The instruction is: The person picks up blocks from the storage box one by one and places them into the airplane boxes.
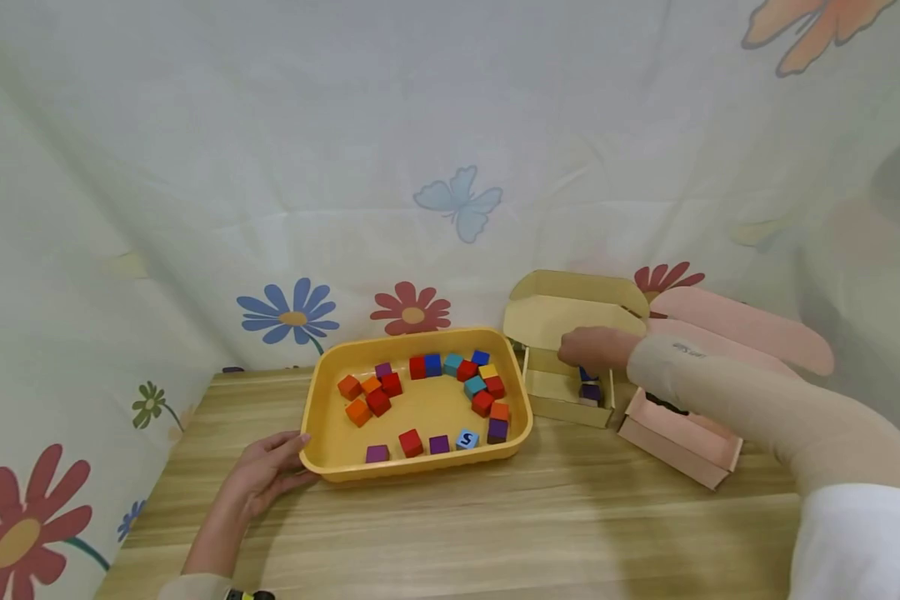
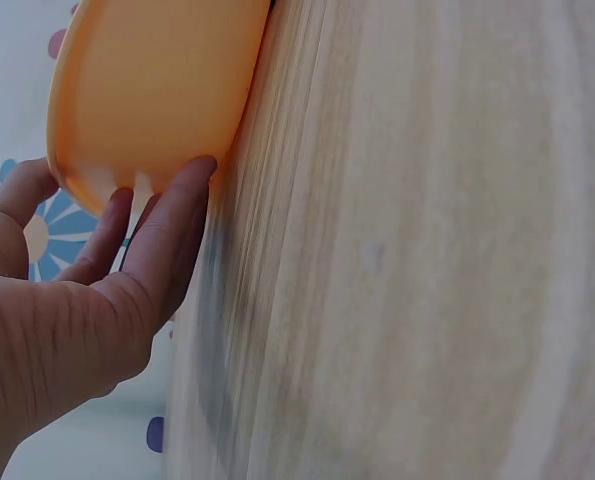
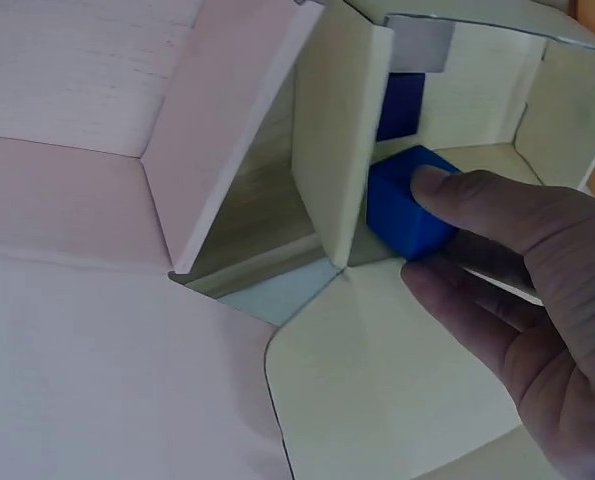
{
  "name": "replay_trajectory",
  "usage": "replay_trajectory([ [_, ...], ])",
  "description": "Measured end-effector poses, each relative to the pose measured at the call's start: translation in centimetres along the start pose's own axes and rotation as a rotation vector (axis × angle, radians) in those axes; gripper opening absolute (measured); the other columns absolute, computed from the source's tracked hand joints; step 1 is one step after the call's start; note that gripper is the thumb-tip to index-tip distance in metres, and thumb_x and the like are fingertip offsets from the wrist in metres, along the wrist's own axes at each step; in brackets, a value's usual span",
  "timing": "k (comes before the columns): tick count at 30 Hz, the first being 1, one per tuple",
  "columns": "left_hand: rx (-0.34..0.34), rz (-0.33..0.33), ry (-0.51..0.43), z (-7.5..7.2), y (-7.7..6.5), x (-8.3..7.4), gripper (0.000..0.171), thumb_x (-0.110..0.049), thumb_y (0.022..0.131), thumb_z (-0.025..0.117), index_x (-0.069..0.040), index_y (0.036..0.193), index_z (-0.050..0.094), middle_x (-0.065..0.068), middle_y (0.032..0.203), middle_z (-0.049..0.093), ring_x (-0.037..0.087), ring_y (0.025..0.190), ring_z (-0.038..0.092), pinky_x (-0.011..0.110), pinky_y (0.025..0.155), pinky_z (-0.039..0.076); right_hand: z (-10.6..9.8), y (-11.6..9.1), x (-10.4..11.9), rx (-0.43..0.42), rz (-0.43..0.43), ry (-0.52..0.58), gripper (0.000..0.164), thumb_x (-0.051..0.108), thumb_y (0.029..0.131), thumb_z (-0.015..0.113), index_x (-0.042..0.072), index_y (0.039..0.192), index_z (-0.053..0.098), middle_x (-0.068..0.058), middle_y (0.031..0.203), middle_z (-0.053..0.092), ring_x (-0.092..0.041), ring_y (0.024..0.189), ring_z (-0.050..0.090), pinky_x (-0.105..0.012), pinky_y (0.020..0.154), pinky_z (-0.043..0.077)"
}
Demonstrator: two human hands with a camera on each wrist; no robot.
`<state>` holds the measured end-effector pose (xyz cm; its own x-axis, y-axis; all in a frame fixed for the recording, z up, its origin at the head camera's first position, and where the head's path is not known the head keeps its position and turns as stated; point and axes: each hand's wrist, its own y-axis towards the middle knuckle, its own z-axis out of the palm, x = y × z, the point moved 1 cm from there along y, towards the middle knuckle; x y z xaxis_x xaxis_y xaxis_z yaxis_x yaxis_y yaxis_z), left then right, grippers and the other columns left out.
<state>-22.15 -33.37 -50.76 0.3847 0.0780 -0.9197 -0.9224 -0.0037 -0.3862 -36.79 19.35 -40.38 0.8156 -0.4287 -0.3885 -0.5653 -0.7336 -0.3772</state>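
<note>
My right hand (image 1: 596,346) reaches into the cream cardboard box (image 1: 570,410). In the right wrist view it pinches a blue cube (image 3: 409,205) between thumb and fingers, close to the box's end wall. A dark blue cube (image 3: 401,105) and a purple cube (image 1: 590,392) lie inside that box. At the near left corner of the yellow tray (image 1: 416,471), my left hand (image 1: 266,471) holds the edge, one fingertip over the rim and the others against the outer wall. Several red, orange, purple and blue cubes lie in the tray, with a light blue cube (image 1: 467,439) marked with a character.
An open pink cardboard box (image 1: 675,442) stands right of the cream one, its lid (image 1: 750,325) tipped back beneath my right forearm. The cream box's lid (image 1: 570,317) is raised too. A flowered cloth (image 1: 457,108) hangs behind the wooden table (image 1: 480,542).
</note>
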Motion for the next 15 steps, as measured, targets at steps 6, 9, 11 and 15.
replay_trajectory([
  [6,0.009,-0.004,-0.007,0.0,-0.1,0.1,0.077,-0.031,0.1,0.068,0.007,0.154,0.03,0.024,0.136,0.058,0.027,0.11,0.068,0.049,0.096,0.057,1.4,-0.1,0.6,-0.048,-0.015,-0.157,0.009,0.0,0.091,0.073,0.007,0.094,0.068,-0.007,0.089,0.058,-0.02,0.067,0.059,-0.03,0.061,0.056],
  [9,0.009,-0.001,-0.014,0.0,-0.1,0.1,0.076,-0.03,0.1,0.068,0.008,0.154,0.03,0.023,0.135,0.059,0.027,0.11,0.067,0.049,0.096,0.057,2.1,-0.1,0.9,-0.064,-0.019,-0.151,0.01,0.0,0.09,0.072,0.008,0.094,0.068,-0.007,0.088,0.059,-0.02,0.069,0.06,-0.03,0.062,0.056],
  [11,0.012,0.003,-0.014,0.0,-0.1,0.1,0.076,-0.03,0.1,0.068,0.008,0.154,0.03,0.023,0.135,0.058,0.027,0.111,0.067,0.049,0.096,0.057,2.4,-0.2,1.1,-0.076,-0.015,-0.134,0.01,-0.001,0.09,0.072,0.008,0.092,0.068,-0.006,0.088,0.06,-0.02,0.07,0.061,-0.03,0.062,0.057],
  [15,0.014,0.007,-0.014,-0.1,0.0,0.1,0.076,-0.03,0.1,0.068,0.008,0.154,0.03,0.023,0.136,0.058,0.027,0.111,0.067,0.049,0.096,0.057,2.7,-0.3,1.4,-0.093,0.0,-0.125,0.013,-0.003,0.091,0.07,0.008,0.085,0.067,-0.006,0.085,0.063,-0.019,0.07,0.063,-0.031,0.063,0.058],
])
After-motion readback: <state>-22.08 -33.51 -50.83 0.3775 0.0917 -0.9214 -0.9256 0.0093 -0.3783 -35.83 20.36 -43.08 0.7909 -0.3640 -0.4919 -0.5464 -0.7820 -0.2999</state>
